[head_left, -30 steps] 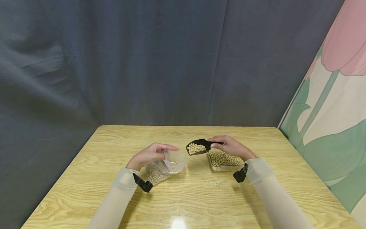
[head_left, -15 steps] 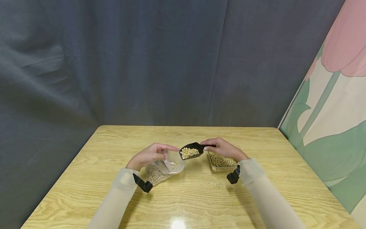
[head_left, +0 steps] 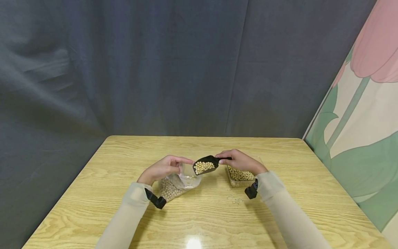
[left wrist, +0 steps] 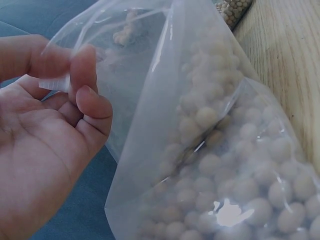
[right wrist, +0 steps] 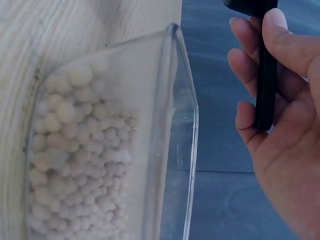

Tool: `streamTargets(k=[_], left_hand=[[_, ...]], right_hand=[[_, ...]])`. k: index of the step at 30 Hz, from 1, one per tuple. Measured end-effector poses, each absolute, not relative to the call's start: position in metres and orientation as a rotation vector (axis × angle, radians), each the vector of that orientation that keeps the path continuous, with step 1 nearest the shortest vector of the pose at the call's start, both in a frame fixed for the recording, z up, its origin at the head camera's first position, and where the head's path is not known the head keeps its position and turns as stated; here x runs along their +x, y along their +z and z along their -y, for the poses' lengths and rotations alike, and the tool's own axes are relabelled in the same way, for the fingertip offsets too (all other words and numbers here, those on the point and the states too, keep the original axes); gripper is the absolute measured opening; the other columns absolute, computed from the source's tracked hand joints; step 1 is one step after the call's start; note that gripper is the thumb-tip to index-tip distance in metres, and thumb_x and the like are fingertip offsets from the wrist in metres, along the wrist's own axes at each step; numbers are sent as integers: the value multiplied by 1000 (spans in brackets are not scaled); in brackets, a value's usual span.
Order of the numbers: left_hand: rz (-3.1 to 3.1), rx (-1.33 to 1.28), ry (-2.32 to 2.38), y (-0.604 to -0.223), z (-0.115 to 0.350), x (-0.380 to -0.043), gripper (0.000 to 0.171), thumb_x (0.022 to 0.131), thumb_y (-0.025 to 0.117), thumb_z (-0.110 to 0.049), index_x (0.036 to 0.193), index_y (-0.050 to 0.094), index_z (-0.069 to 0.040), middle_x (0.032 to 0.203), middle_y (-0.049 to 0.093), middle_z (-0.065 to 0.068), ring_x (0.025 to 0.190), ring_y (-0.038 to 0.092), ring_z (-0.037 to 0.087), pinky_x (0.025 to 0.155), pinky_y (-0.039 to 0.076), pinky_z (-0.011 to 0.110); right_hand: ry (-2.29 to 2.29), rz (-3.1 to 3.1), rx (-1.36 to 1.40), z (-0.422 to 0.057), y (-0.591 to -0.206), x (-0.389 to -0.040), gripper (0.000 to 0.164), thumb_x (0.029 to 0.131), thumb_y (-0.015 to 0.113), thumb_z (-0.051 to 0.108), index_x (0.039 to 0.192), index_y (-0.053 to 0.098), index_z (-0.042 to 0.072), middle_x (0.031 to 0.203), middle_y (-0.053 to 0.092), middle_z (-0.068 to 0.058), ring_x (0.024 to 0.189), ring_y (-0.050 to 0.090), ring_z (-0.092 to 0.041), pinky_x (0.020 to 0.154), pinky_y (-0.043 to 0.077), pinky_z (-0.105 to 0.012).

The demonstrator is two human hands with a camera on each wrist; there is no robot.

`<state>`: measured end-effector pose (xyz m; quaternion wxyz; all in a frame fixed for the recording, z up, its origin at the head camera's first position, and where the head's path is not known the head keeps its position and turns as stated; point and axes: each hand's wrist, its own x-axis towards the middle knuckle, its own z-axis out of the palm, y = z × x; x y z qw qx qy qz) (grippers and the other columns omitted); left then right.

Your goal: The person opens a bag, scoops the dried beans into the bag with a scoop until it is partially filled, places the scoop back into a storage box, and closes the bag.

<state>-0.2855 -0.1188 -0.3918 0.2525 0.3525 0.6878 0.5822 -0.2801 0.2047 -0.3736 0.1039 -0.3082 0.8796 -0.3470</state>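
Note:
My left hand (head_left: 161, 169) pinches the rim of a clear plastic bag (left wrist: 135, 145) and holds its mouth apart; pale round beans that look like soybeans (left wrist: 260, 210) fill the lower part. A black scoop (head_left: 209, 159) loaded with beans (head_left: 202, 167) is gripped by its handle in my right hand (head_left: 240, 161). The scoop's front lip hangs over the bag's mouth, close to my left index fingertip. Under my right forearm stands a clear rectangular container (right wrist: 172, 100) of beans (right wrist: 75, 150), partly hidden by that hand in the head view.
Everything rests on a light wood-grain table (head_left: 199, 221). Small faint marks (head_left: 235, 200) show on its surface in front of the container. A dark curtain (head_left: 174, 69) hangs behind the table, and a flower-patterned panel (head_left: 363, 131) stands on the right.
My right hand has carried the loaded scoop leftward and slightly down, from near the container to the bag's mouth. My left hand and the bag have stayed in place.

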Motion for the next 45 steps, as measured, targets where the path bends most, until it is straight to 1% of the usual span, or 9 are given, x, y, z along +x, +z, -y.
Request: streamTargets(k=[1, 5, 9, 11, 16, 19, 23, 26, 45], left_hand=[[-1868, 958, 1584, -392, 119, -286, 47, 87, 45, 9, 134, 50, 9, 87, 57, 12, 61, 45, 10, 59, 38, 25], [-1868, 956, 1578, -392, 119, -286, 47, 88, 45, 9, 134, 50, 9, 89, 58, 7, 64, 48, 10, 62, 41, 24], [-1868, 952, 1572, -392, 119, -286, 48, 87, 45, 9, 135, 49, 10, 83, 59, 3, 66, 51, 10, 64, 43, 24], [-1867, 946, 1573, -393, 119, -285, 48, 86, 45, 9, 135, 49, 10, 81, 59, 4, 67, 52, 9, 64, 43, 24], [-1869, 934, 1574, -392, 119, -285, 49, 86, 45, 9, 135, 48, 11, 97, 57, 11, 69, 52, 8, 65, 44, 24], [-1870, 932, 1573, -392, 119, -285, 48, 86, 44, 9, 134, 48, 11, 91, 58, 8, 68, 52, 8, 65, 44, 24], [-1875, 933, 1571, -393, 119, -285, 48, 86, 45, 9, 134, 49, 11, 73, 58, 0, 66, 50, 10, 64, 42, 25], [-1881, 932, 1568, -393, 119, -285, 49, 86, 45, 9, 134, 49, 11, 69, 58, -4, 66, 51, 10, 64, 42, 25], [-1896, 934, 1556, -391, 117, -284, 48, 86, 46, 8, 134, 50, 10, 68, 59, -5, 67, 51, 12, 64, 41, 26]], right_hand=[[-1016, -2594, -914, -204, -373, -280, 39, 99, 52, 20, 135, 56, 4, 137, 54, -18, 128, 50, -35, 102, 42, -49], [-992, -2595, -933, -203, -369, -279, 38, 99, 52, 18, 134, 56, 4, 136, 55, -18, 127, 51, -34, 101, 43, -48], [-938, -2626, -953, -200, -366, -278, 37, 99, 52, 16, 133, 57, 4, 134, 57, -16, 124, 53, -32, 100, 45, -47], [-906, -2645, -960, -199, -364, -278, 36, 99, 52, 15, 133, 57, 5, 133, 58, -16, 123, 55, -32, 99, 45, -47], [-870, -2665, -973, -197, -361, -277, 36, 99, 52, 17, 133, 58, 6, 131, 60, -14, 121, 56, -30, 98, 46, -47], [-869, -2666, -989, -197, -360, -277, 37, 99, 52, 18, 133, 58, 5, 131, 60, -14, 120, 56, -30, 98, 47, -46], [-854, -2679, -1022, -197, -360, -278, 37, 99, 52, 18, 133, 58, 4, 129, 61, -14, 120, 57, -30, 98, 47, -46], [-840, -2691, -1046, -196, -359, -278, 36, 99, 52, 17, 132, 58, 4, 129, 61, -15, 119, 57, -30, 98, 47, -45], [-699, -2754, -1187, -192, -348, -276, 34, 98, 54, 14, 128, 61, 2, 122, 65, -13, 113, 61, -27, 94, 49, -42]])
